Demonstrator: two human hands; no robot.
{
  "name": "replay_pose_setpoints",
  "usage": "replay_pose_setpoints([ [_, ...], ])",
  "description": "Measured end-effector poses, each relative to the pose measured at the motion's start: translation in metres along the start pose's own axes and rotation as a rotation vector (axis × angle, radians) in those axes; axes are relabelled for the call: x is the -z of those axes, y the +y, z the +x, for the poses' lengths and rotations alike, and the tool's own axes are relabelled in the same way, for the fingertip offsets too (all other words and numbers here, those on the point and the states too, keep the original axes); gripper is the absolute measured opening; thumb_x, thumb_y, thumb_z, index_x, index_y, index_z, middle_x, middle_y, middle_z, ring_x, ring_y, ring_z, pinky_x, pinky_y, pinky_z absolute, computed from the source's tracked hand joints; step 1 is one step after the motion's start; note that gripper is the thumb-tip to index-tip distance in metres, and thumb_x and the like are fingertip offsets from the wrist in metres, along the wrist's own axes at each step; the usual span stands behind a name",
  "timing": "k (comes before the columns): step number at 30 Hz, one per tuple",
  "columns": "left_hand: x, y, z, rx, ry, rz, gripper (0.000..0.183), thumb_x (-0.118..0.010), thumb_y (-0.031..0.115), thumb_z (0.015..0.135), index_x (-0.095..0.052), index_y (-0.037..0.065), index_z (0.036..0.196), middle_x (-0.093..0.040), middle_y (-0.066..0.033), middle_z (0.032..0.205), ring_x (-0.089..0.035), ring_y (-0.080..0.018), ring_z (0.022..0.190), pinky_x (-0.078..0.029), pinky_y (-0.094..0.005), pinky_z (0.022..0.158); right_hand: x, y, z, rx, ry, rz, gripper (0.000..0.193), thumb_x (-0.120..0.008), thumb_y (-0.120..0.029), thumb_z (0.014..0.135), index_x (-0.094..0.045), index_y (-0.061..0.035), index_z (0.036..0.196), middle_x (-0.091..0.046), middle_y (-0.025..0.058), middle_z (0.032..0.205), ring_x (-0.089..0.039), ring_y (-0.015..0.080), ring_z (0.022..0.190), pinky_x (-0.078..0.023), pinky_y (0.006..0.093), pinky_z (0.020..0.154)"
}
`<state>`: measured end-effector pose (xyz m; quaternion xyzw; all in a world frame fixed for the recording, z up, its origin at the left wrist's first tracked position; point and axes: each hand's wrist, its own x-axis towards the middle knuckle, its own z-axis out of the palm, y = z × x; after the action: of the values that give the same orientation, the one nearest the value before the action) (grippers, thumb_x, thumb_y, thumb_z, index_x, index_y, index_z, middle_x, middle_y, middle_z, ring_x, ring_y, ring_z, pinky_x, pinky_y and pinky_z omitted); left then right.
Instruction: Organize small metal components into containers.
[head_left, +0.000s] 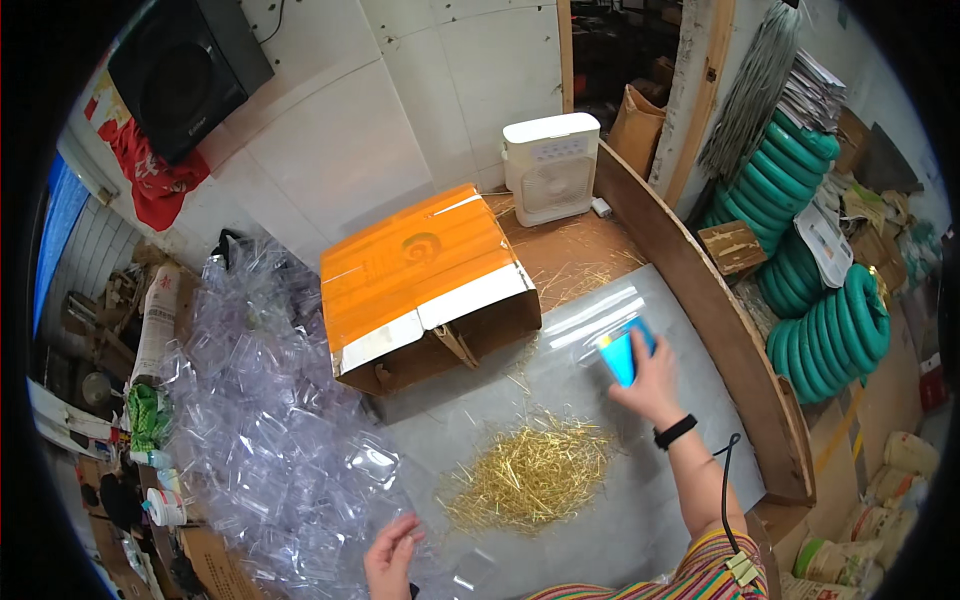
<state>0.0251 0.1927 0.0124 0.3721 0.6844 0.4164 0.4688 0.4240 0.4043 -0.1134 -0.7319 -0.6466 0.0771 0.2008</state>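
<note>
My right hand (648,383), with a black band at the wrist, grips a flat blue thing (622,356) with a bit of yellow at one edge; its exact kind I cannot make out. It is held above the grey sheet (665,300), right of the orange box. Between my hands lies a loose pile of thin gold strips (535,470). My left hand (391,560) is at the lower edge, its fingers stretched out and nothing seen in them. Close to it are a clear plastic piece (474,568) and a big heap of clear plastic boxes (280,430).
An orange cardboard box (420,260) lies on its side, open toward me. Behind it stands a white fan (555,170). A wooden rail (710,310) edges the table on the right, with green coiled hoses (830,335) beyond. A black speaker (185,75) hangs upper left.
</note>
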Motion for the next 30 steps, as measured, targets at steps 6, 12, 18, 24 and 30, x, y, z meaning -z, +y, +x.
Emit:
replay_pose_setpoints([
  [6,-0.025,0.041,0.082,-0.123,-0.178,-0.264,0.029,-0.052,0.006,0.098,-0.058,-0.009,0.123,-0.054,-0.0196,0.133,-0.059,-0.0286,0.117,-0.052,-0.0415,0.097,-0.011,0.049,0.022,-0.347,-0.006,-0.177,0.100,-0.076,-0.039,0.061,-0.034,-0.0163,0.149,-0.037,0.0295,0.136,-0.044,0.0464,0.117,-0.037,0.0536,0.097],
  [12,-0.056,0.065,0.153,-0.050,-0.237,-0.569,0.040,-0.053,0.017,0.101,-0.047,-0.007,0.132,-0.057,-0.0230,0.129,-0.058,-0.0334,0.119,-0.050,-0.0439,0.100,-0.011,-0.017,-0.050,0.242,-0.301,0.088,0.102,-0.077,-0.042,0.055,-0.040,-0.0152,0.146,-0.040,0.0284,0.135,-0.045,0.0461,0.115,-0.038,0.0517,0.100],
  [18,-0.077,0.078,0.230,0.155,-0.177,-0.996,0.052,-0.061,0.022,0.098,-0.037,-0.003,0.138,-0.041,-0.0262,0.142,-0.041,-0.0381,0.135,-0.039,-0.0499,0.113,-0.009,-0.068,-0.003,0.284,-0.172,0.085,0.093,-0.076,-0.040,0.058,-0.044,-0.0162,0.142,-0.043,0.0271,0.132,-0.046,0.0452,0.114,-0.039,0.0525,0.093],
  [24,-0.103,0.076,0.261,0.095,-0.177,-1.193,0.049,-0.063,0.020,0.097,-0.042,0.002,0.137,-0.049,-0.0176,0.139,-0.044,-0.0347,0.133,-0.036,-0.0532,0.115,-0.048,-0.123,0.003,0.299,-0.180,-0.143,0.100,-0.083,-0.046,0.058,-0.042,-0.0194,0.146,-0.043,0.0244,0.134,-0.046,0.0417,0.116,-0.038,0.0517,0.095],
  [30,-0.094,0.079,0.273,0.047,-0.079,-1.241,0.034,-0.056,0.013,0.100,-0.047,0.001,0.130,-0.058,-0.0151,0.129,-0.056,-0.0290,0.123,-0.046,-0.0491,0.108,-0.030,-0.105,-0.034,0.302,-0.216,-0.138,0.097,-0.081,-0.044,0.060,-0.044,-0.0175,0.145,-0.042,0.0247,0.134,-0.047,0.0404,0.110,-0.038,0.0513,0.093],
])
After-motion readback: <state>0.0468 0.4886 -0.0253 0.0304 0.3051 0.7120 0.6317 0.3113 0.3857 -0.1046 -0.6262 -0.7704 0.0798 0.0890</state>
